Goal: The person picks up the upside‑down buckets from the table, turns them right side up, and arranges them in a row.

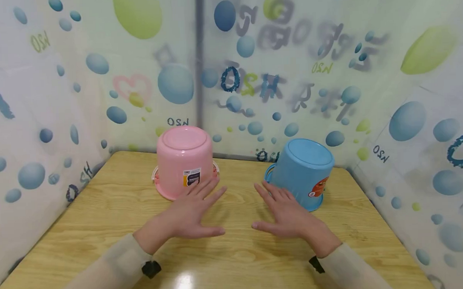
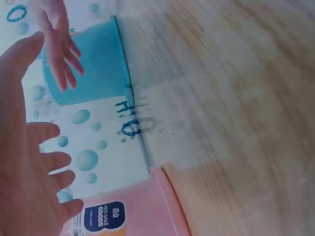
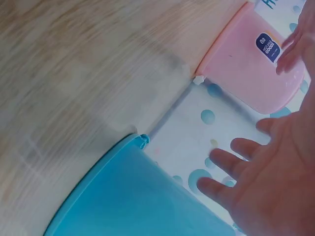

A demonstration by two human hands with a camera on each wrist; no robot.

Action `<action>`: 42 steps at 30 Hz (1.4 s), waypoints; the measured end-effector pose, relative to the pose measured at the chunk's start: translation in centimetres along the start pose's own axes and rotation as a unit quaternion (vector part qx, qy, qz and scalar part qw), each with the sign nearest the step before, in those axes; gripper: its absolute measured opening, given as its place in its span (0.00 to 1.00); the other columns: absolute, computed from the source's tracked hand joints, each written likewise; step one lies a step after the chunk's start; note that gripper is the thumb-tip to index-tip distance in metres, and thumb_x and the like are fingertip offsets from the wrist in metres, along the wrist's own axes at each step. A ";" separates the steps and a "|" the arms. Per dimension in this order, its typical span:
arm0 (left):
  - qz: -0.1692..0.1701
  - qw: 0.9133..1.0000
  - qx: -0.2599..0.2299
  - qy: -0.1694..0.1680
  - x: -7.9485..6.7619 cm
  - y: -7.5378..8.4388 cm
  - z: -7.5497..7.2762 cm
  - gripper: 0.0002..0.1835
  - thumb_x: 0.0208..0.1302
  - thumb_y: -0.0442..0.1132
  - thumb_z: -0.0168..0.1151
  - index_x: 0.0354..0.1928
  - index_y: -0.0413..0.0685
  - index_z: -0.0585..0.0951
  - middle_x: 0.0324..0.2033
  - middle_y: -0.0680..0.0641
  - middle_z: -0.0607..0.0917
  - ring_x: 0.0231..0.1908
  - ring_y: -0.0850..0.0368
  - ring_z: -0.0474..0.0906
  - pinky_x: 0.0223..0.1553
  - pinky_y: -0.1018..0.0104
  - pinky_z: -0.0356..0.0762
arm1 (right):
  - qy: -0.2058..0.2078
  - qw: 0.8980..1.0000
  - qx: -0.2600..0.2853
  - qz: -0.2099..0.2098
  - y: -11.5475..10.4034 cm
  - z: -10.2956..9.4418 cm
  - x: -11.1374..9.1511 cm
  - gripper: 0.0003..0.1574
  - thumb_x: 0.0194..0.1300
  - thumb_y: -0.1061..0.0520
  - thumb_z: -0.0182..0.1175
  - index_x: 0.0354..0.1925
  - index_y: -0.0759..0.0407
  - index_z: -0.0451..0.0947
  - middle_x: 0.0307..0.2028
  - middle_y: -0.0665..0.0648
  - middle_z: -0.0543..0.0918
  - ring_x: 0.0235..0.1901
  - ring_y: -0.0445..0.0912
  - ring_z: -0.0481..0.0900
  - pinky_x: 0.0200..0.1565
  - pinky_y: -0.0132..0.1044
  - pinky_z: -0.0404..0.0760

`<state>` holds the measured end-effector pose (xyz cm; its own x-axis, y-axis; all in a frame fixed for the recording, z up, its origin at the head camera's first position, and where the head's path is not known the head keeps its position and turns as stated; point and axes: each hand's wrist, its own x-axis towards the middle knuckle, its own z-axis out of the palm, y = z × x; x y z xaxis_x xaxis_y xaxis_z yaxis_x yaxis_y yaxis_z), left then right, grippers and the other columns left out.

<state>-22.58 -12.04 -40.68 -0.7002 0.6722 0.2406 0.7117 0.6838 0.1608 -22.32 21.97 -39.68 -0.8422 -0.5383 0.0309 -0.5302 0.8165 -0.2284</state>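
A pink bucket [image 1: 174, 159] stands upside down on the wooden table, a label on its side and its handle down near the rim. To its right is a blue bucket [image 1: 299, 172], also upside down, with a red sticker low on its side. My left hand [image 1: 191, 209] is held in front of the pink bucket, fingers spread and thumb out, holding nothing. In front of the blue bucket my right hand [image 1: 285, 210] hovers with straight, spread fingers, nothing in it. In the left wrist view the left hand's fingers [image 2: 54, 179] show apart from one another.
Behind and on both sides of the table [image 1: 235, 255] hangs a pale curtain [image 1: 231, 131] printed with blue and green bubbles and letters. Its lower edge meets the table's back edge, close behind both buckets. Dark bands [image 1: 151, 269] show at the cuffs of the light sleeves.
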 end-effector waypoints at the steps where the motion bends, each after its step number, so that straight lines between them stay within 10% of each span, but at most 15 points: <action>1: 0.006 1.000 -0.010 0.013 -0.2 -0.1 -0.1 0.57 0.69 0.78 0.61 0.89 0.55 0.58 0.89 0.41 0.52 0.87 0.36 0.51 0.84 0.31 0.56 | 0.000 1.000 0.008 0.000 0.0 0.0 0.1 0.65 0.75 0.21 0.59 0.91 0.45 0.42 0.89 0.62 0.50 0.86 0.65 0.56 0.82 0.72 0.59; 7: 0.025 0.995 -0.054 0.079 -2.0 -1.0 -1.0 0.49 0.72 0.67 0.69 0.86 0.52 0.65 0.84 0.43 0.67 0.78 0.40 0.72 0.75 0.37 0.76 | -0.014 0.995 0.098 0.029 0.0 -0.1 0.9 0.60 0.78 0.27 0.61 0.90 0.48 0.47 0.86 0.61 0.62 0.80 0.63 0.70 0.74 0.67 0.76; 12: -0.026 0.992 -0.074 0.098 -4.4 -2.1 -1.9 0.46 0.72 0.62 0.73 0.84 0.56 0.67 0.78 0.45 0.75 0.69 0.42 0.82 0.65 0.38 0.85 | -0.040 0.982 0.184 0.032 0.2 0.2 1.9 0.59 0.79 0.29 0.62 0.90 0.50 0.48 0.86 0.59 0.60 0.80 0.63 0.71 0.75 0.66 0.75; 20: -0.086 0.985 -0.094 0.120 -8.7 -6.2 -3.3 0.46 0.71 0.52 0.77 0.85 0.54 0.66 0.77 0.38 0.75 0.73 0.34 0.76 0.66 0.31 0.81 | -0.064 0.974 0.215 0.023 -0.7 0.5 5.1 0.60 0.78 0.32 0.65 0.91 0.46 0.45 0.87 0.61 0.58 0.79 0.63 0.70 0.77 0.66 0.73; 28: -0.196 0.970 -0.136 0.040 -10.4 -10.6 -3.1 0.52 0.74 0.65 0.70 0.87 0.46 0.60 0.80 0.32 0.69 0.75 0.25 0.70 0.69 0.23 0.74 | -0.085 0.976 0.200 0.027 -1.2 1.2 9.2 0.63 0.74 0.36 0.71 0.91 0.38 0.44 0.87 0.59 0.58 0.84 0.61 0.62 0.80 0.65 0.68; 42: -0.268 0.949 -0.152 -0.068 -7.0 -16.2 -1.2 0.65 0.67 0.74 0.69 0.90 0.46 0.48 0.84 0.23 0.55 0.81 0.17 0.51 0.76 0.16 0.54 | -0.092 0.981 0.149 0.088 -1.3 2.9 16.5 0.64 0.67 0.28 0.74 0.89 0.28 0.51 0.88 0.59 0.56 0.86 0.63 0.55 0.82 0.70 0.59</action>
<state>-29.10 -28.16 -43.85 -0.9526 0.2947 -0.0758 0.2198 0.8388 0.4981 -35.23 11.43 -41.69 -0.8719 -0.4447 -0.2052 -0.3025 0.8185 -0.4885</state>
